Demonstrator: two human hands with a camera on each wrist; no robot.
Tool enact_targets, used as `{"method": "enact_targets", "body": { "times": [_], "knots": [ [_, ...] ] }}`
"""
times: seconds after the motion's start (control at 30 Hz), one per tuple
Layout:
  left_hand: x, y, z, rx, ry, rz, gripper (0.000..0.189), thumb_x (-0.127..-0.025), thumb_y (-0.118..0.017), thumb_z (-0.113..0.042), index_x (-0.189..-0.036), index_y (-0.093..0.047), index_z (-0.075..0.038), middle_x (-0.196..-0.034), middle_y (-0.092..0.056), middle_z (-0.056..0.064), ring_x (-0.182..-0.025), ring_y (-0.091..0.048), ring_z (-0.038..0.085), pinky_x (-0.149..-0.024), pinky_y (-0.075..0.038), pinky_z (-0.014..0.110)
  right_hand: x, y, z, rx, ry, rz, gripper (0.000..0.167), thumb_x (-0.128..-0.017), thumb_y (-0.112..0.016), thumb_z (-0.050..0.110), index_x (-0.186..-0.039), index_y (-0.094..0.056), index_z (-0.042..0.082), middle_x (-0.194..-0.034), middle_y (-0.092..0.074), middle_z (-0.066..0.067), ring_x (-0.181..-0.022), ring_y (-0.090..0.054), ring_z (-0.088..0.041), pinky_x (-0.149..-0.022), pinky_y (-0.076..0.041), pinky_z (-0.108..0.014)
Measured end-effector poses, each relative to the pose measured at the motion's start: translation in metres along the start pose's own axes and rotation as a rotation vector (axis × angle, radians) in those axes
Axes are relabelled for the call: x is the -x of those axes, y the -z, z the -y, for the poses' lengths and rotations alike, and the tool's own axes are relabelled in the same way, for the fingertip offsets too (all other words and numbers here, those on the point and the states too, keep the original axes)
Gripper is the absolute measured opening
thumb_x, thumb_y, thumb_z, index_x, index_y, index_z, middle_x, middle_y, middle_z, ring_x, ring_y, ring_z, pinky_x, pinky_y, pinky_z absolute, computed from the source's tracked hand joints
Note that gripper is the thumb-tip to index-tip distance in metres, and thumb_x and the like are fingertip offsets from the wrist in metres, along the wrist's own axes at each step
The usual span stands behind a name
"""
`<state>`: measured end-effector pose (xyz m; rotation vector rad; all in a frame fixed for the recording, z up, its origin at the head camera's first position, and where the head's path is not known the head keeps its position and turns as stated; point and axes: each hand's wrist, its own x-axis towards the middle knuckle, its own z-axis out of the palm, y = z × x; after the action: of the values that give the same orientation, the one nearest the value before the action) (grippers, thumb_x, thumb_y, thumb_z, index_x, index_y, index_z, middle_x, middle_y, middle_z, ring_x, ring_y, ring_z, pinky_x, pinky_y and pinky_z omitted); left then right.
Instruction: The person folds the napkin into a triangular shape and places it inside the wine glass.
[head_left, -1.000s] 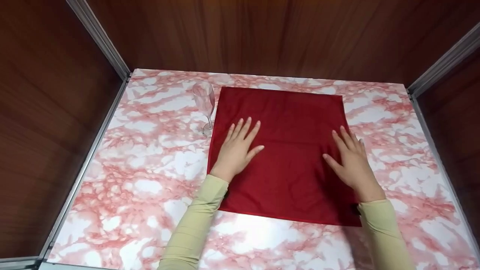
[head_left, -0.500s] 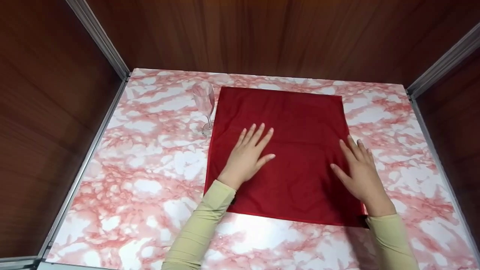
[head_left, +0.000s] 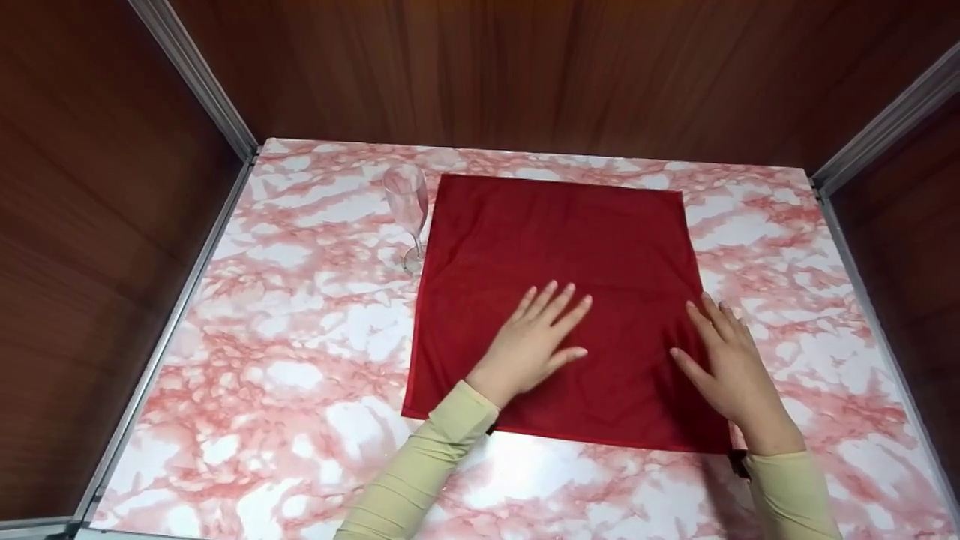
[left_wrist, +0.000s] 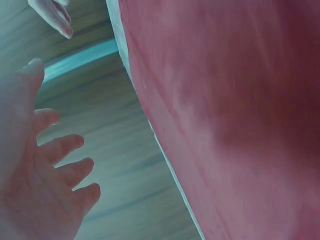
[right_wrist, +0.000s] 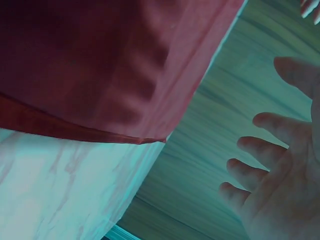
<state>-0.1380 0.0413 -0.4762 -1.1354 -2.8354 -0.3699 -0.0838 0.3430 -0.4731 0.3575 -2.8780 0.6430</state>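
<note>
A dark red square cloth (head_left: 555,232) lies spread flat on the marbled table, with faint creases in it. My left hand (head_left: 527,349) is over the cloth's lower middle, palm down, fingers straight and spread. Over the right edge of the cloth is my right hand (head_left: 731,367), its fingers also extended and the thumb apart. Both wrist views show a gap between palm and cloth: the left hand (left_wrist: 45,165) and the right hand (right_wrist: 280,155) hold nothing. A clear stemmed glass (head_left: 407,206) stands upright close to the cloth's left edge.
The table (head_left: 285,375) has a red and white marble pattern. Brown wood-grain panels (head_left: 525,75) wall it in at the back and both sides, joined by grey metal corner posts (head_left: 202,82).
Both hands have drawn back toward the front edge and shifted right, the left one farther. The cloth's near left corner has come into sight. The glass stays put.
</note>
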Motion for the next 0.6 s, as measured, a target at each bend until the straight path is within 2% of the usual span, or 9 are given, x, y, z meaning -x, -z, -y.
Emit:
{"method": "enact_targets", "body": {
  "times": [0.07,0.33,0.6],
  "knots": [
    [-0.001,-0.004,-0.006,-0.010,-0.017,0.014,0.067,-0.097,-0.035,-0.057,-0.153,-0.021,-0.024,-0.157,-0.020,0.007,-0.144,-0.012,0.029,-0.116,-0.004,0.040,0.002,-0.001,-0.001,-0.002,-0.006,0.004,0.067,-0.091,-0.065,0.028,-0.147,-0.036,0.004,-0.152,-0.026,-0.021,-0.139,-0.016,-0.043,-0.112,-0.010,-0.055],
    [-0.002,-0.021,-0.030,-0.028,-0.092,0.069,0.068,-0.096,-0.040,-0.056,-0.153,-0.021,-0.025,-0.156,-0.023,0.006,-0.143,-0.014,0.029,-0.116,-0.007,0.040,0.014,-0.005,-0.008,0.000,0.004,0.017,0.066,-0.090,-0.067,0.025,-0.145,-0.039,0.002,-0.151,-0.027,-0.021,-0.138,-0.019,-0.046,-0.111,-0.015,-0.056],
    [0.000,-0.032,-0.050,-0.041,-0.144,0.105,0.067,-0.096,-0.036,-0.059,-0.153,-0.022,-0.026,-0.155,-0.025,0.005,-0.143,-0.015,0.027,-0.116,-0.009,0.039,0.032,-0.007,-0.010,-0.005,-0.034,0.073,0.066,-0.088,-0.070,0.026,-0.142,-0.042,0.000,-0.148,-0.032,-0.024,-0.134,-0.024,-0.049,-0.107,-0.021,-0.059]
  ]
}}
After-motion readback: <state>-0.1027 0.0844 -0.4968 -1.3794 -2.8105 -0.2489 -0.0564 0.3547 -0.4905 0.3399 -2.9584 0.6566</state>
